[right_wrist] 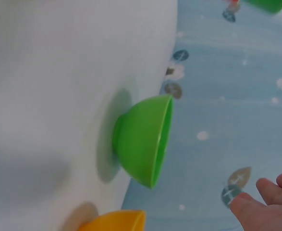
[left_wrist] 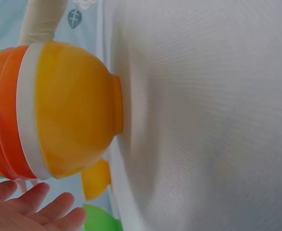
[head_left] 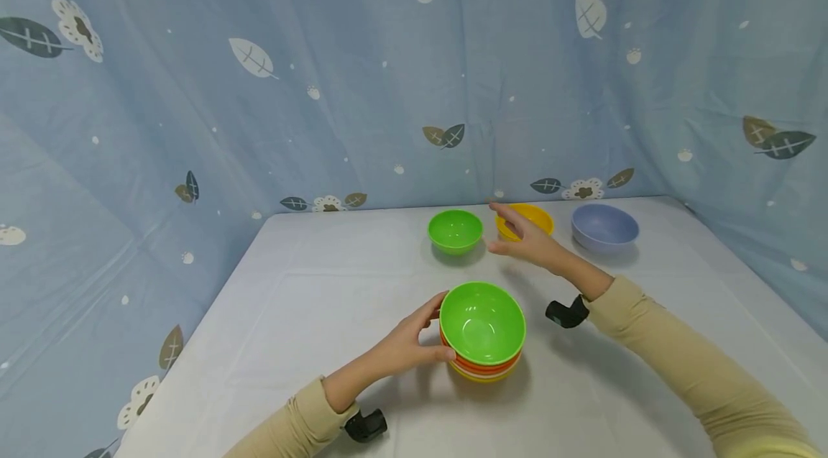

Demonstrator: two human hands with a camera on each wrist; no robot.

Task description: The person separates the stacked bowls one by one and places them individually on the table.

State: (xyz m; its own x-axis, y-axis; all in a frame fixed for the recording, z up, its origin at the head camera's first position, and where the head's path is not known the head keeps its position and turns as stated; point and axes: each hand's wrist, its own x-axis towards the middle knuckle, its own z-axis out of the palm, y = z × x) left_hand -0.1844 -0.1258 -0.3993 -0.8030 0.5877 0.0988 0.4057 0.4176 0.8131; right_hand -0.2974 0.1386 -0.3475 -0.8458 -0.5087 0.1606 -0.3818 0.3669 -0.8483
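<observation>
A stack of bowls stands upright on the table, a green bowl [head_left: 482,323] on top, orange [left_wrist: 12,115] and white bowls [left_wrist: 29,110] under it, and a yellow bowl [left_wrist: 76,110] at the bottom. My left hand [head_left: 410,343] is at the stack's left side, thumb near the front rim and fingers toward the back; its fingers look spread and fairly straight in the left wrist view. Farther back, my right hand [head_left: 530,239] reaches over the table with fingers extended and nothing in them. It partly hides another yellow bowl [head_left: 538,216], beside a second green bowl [head_left: 456,232].
A blue bowl [head_left: 604,228] stands at the back right, near the right forearm. The white-covered table [head_left: 310,314] ends at a blue patterned curtain [head_left: 362,84]. Black wrist cameras hang beneath both wrists, low over the cloth.
</observation>
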